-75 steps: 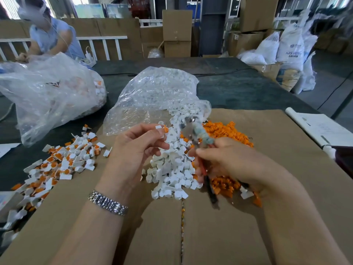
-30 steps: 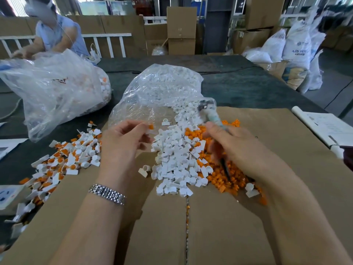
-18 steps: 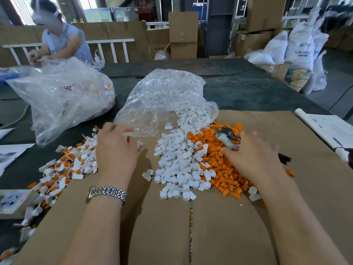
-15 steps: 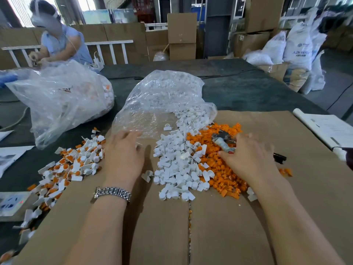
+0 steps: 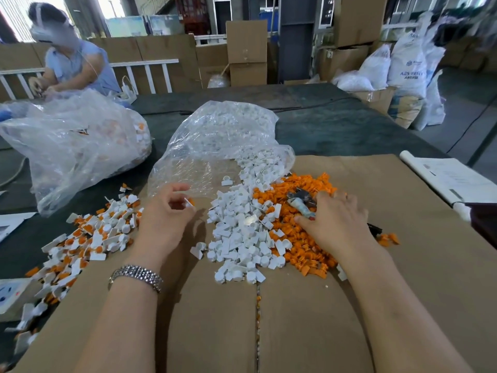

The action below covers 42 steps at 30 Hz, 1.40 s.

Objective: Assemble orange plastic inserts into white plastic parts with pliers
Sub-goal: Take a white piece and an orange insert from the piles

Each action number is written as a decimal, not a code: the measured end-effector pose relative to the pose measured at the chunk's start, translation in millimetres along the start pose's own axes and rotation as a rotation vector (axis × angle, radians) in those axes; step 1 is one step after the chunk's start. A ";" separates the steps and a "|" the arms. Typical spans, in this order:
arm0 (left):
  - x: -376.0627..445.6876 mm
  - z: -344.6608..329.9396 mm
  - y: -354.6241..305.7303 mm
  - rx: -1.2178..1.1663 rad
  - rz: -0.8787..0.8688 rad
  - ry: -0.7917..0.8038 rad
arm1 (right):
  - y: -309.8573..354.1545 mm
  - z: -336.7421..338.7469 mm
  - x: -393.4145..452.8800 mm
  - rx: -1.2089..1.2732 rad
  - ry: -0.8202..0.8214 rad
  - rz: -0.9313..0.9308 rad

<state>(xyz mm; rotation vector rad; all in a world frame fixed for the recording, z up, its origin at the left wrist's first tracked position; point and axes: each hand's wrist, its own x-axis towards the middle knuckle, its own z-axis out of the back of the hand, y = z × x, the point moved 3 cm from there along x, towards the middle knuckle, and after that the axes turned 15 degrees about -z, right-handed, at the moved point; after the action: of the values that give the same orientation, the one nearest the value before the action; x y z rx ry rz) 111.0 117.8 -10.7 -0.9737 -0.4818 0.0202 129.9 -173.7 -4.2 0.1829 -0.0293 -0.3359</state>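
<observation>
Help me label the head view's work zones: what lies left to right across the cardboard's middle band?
Pile of assembled white-and-orange parts → left hand → white parts pile → orange inserts pile → right hand → paper sheets.

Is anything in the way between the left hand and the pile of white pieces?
Nothing visible. The left hand hovers beside the white pieces, with only bare cardboard between them. It already pinches a small piece.

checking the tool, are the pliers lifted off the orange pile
No, the pliers lie on the orange inserts under the right hand.
</observation>
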 end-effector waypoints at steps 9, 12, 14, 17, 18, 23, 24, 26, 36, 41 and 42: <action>0.1 13.7 19.9 0.731 0.191 0.044 | 2.2 3.9 -2.0 0.090 -0.047 0.032; -1.0 9.2 11.0 0.833 0.120 0.045 | 9.1 11.0 -4.3 0.173 -0.158 0.167; -1.2 -0.3 1.4 0.658 -0.048 0.045 | 13.9 12.1 -6.5 0.171 -0.160 0.264; -5.7 -18.3 -10.4 0.325 -0.188 0.197 | 18.9 4.8 -10.2 0.087 -0.098 0.334; -7.1 -23.6 -12.1 0.318 -0.207 0.245 | 20.1 1.8 -10.7 0.053 -0.088 0.343; -5.6 -36.1 -8.4 0.426 -0.218 0.273 | 21.8 -2.7 -9.0 0.024 -0.099 0.338; -5.5 -36.3 -8.1 0.428 -0.216 0.272 | 21.6 -3.2 -8.6 0.020 -0.105 0.337; -6.2 -34.8 -11.1 0.419 -0.217 0.258 | 21.2 -4.9 -7.9 0.011 -0.106 0.339; -14.6 -31.4 -30.4 -0.166 -0.067 0.079 | 22.7 -5.1 -6.8 0.077 -0.096 0.327; -20.3 -44.4 -34.1 -0.425 0.005 0.233 | 25.6 -10.9 -7.0 0.000 -0.102 0.328; -21.4 -45.8 -36.3 -0.467 0.001 0.253 | 25.5 -11.3 -6.6 0.003 -0.109 0.335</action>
<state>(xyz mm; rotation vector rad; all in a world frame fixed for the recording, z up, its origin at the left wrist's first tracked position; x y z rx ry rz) 103.1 56.0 -11.3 -1.4123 -0.2541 -0.2209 132.7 -145.9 -10.6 0.1588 -0.1663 -0.0115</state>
